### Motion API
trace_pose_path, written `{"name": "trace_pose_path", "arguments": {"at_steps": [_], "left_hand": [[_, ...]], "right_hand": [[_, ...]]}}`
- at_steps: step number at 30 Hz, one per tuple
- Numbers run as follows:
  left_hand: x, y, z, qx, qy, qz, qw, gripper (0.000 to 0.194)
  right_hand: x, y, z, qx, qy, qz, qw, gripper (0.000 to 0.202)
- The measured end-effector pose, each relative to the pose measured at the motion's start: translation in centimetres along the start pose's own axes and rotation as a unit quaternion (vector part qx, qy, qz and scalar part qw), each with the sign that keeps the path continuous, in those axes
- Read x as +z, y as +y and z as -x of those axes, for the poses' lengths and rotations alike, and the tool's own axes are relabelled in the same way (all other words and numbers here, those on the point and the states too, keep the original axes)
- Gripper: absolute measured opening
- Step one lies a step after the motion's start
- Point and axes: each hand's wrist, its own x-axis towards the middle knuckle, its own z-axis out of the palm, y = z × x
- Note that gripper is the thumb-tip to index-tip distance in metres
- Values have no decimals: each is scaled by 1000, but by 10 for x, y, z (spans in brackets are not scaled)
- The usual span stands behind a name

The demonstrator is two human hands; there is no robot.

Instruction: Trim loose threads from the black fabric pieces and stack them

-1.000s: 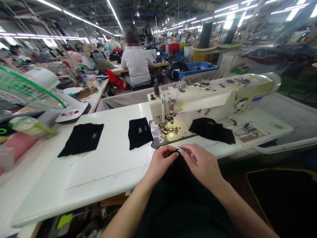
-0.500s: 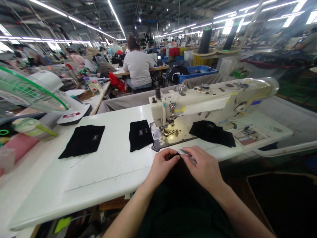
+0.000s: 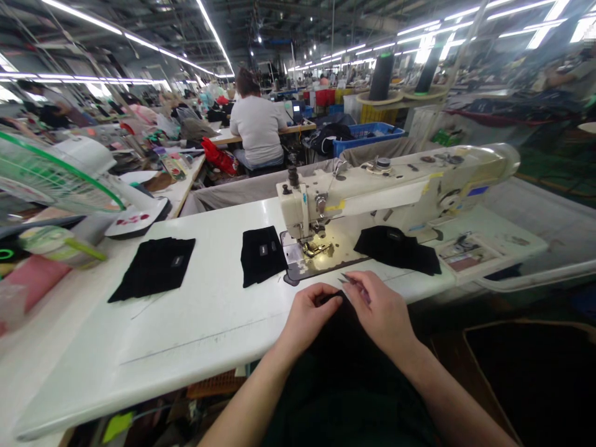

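Observation:
My left hand [image 3: 313, 315] pinches the edge of a black fabric piece [image 3: 339, 316], which hangs down over my dark clothing and blends into it. Close beside it, my right hand [image 3: 379, 307] is closed around small thread snips [image 3: 347, 279], their pointed metal blades sticking out toward the left; the grip is mostly hidden by the fingers. Both hands are just off the front edge of the white table, in front of the sewing machine [image 3: 382, 192]. Black labelled fabric pieces lie on the table: one at the left [image 3: 156, 267], one by the needle plate [image 3: 263, 254], one at the right [image 3: 398, 248].
A green-rimmed fan [image 3: 69, 180] stands at the left beside a lidded container [image 3: 58, 243]. A small parts tray [image 3: 470, 254] sits at the table's right. Thread cones [image 3: 382, 77] rise behind the machine. Farther back, a person in a white shirt [image 3: 257, 127] sits near a blue crate [image 3: 367, 136].
My right hand has drawn slightly away from the left, and the snips' blades now point up more, apart from the left fingertips. The view has shifted a little.

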Motion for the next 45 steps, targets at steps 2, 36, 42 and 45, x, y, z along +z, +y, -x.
{"name": "trace_pose_path", "arguments": {"at_steps": [2, 36, 42, 45], "left_hand": [[0, 2, 1, -10, 4, -1, 1000, 16], [-8, 11, 17, 63, 12, -61, 996, 29], [-6, 8, 20, 156, 35, -235, 959, 34], [-7, 10, 19, 137, 28, -199, 970, 27]], "right_hand": [[-1, 0, -1, 66, -13, -52, 996, 26], [5, -15, -4, -139, -21, -15, 990, 12], [4, -15, -5, -158, -63, 61, 984, 4], [5, -16, -8, -90, -62, -5, 994, 4]]}}
